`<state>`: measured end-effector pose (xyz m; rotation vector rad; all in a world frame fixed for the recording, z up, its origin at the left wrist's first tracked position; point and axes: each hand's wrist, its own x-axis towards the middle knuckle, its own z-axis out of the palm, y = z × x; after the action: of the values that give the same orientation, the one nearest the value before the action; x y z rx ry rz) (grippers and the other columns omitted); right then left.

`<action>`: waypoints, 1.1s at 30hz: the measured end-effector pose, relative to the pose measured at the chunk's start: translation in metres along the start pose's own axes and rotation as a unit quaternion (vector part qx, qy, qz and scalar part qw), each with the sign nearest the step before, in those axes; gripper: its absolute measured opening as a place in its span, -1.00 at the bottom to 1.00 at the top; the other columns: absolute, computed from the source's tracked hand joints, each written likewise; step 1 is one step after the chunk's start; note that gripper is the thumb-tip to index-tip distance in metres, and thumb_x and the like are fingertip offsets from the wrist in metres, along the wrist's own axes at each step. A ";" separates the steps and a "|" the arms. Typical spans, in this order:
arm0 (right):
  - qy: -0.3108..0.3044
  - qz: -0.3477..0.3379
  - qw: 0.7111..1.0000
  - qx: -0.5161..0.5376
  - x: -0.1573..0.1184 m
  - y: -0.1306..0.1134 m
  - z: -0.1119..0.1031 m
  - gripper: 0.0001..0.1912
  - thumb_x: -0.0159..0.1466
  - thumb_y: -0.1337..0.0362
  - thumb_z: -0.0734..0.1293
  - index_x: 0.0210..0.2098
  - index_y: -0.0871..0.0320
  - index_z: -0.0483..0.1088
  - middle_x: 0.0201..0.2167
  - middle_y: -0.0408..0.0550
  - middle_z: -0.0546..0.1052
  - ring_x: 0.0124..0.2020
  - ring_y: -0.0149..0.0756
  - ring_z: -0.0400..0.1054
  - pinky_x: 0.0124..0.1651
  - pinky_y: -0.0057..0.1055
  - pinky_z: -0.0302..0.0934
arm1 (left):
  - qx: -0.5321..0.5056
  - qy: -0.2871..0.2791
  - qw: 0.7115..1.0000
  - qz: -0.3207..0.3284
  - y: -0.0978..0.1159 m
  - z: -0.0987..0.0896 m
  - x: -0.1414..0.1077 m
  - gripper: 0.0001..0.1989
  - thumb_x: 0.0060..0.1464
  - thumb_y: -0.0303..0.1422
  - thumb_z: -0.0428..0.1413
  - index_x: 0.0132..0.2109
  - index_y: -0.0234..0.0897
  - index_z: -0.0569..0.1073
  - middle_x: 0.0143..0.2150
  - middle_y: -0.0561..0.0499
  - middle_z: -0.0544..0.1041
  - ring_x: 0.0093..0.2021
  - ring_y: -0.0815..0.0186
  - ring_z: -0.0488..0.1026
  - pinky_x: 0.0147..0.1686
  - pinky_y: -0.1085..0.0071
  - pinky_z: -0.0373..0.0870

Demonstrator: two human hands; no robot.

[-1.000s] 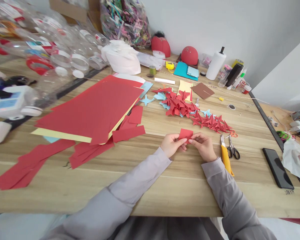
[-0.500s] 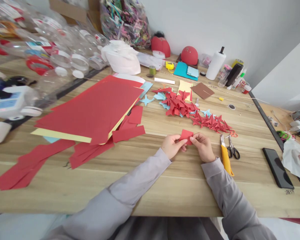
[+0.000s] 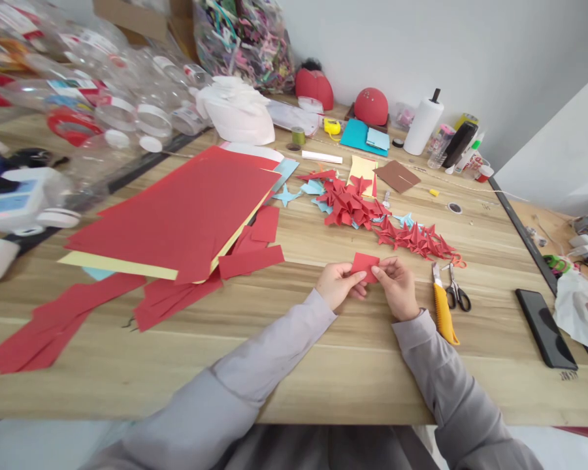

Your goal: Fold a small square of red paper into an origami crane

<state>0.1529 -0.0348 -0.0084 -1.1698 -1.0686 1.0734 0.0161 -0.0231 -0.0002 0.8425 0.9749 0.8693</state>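
Red paper [image 3: 364, 262], left hand [image 3: 339, 284] pinching one side, right hand [image 3: 398, 286] opposite

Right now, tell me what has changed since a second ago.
The right hand has shifted slightly, its thumb now nearer the right edge of the small red paper piece. The left hand keeps its grip; nothing was visibly let go. The red folded-paper stars and yellow-handled cutter stayed put.

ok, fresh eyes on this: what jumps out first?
Probably the broad stack of red sheets left of centre on the table, then the heap of red paper stars farther back, right of centre. Near the middle, the left hand and right hand hold a small red paper between them. Clear plastic bottles crowd the back left.
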 end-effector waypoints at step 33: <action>-0.005 -0.030 1.000 0.001 0.002 -0.006 -0.003 -0.58 -0.02 0.24 0.42 -0.17 0.09 0.28 -0.62 -0.29 0.32 -0.58 -0.46 0.18 -0.47 -0.46 0.09 | -0.044 0.000 0.999 -0.024 0.004 0.001 -0.001 -0.79 -0.19 -0.38 0.25 -0.48 -0.43 0.39 -0.60 -0.01 0.48 -0.63 0.35 0.45 -0.63 0.44 0.44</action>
<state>0.1570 -0.0340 -0.0023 -1.1257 -1.1036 1.0347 0.0159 -0.0225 0.0036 0.7413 0.9469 0.8644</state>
